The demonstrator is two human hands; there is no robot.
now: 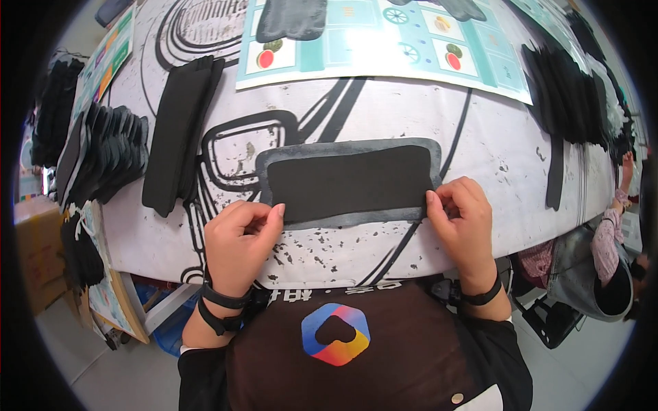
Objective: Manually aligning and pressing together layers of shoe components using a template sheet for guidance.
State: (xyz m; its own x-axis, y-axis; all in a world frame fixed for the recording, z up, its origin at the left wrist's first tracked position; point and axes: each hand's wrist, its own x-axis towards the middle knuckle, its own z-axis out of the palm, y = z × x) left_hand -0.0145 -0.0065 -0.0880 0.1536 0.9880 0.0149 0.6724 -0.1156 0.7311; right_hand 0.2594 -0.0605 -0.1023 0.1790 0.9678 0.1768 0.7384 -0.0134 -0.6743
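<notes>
A matte black rectangular panel (pixel 349 179) lies on a slightly larger grey backing piece (pixel 353 146) with rounded corners, whose rim shows around most of it. My left hand (pixel 240 236) is closed in a pinch at the near left corner of the black panel. At the near right corner, my right hand (pixel 466 222) pinches the panel's edge between thumb and curled fingers. Both pieces rest on the patterned white cloth of the table (pixel 329 257), in front of my body. How much of each layer the fingertips take in is partly hidden.
A stack of long black strips (pixel 179 133) and a fanned pile of dark pieces (pixel 113 154) stand to the left. Beyond is a glossy printed sheet (pixel 384 72) bearing a grey piece (pixel 293 20). More dark strips (pixel 569 96) lie right, near another person's arm (pixel 606 240).
</notes>
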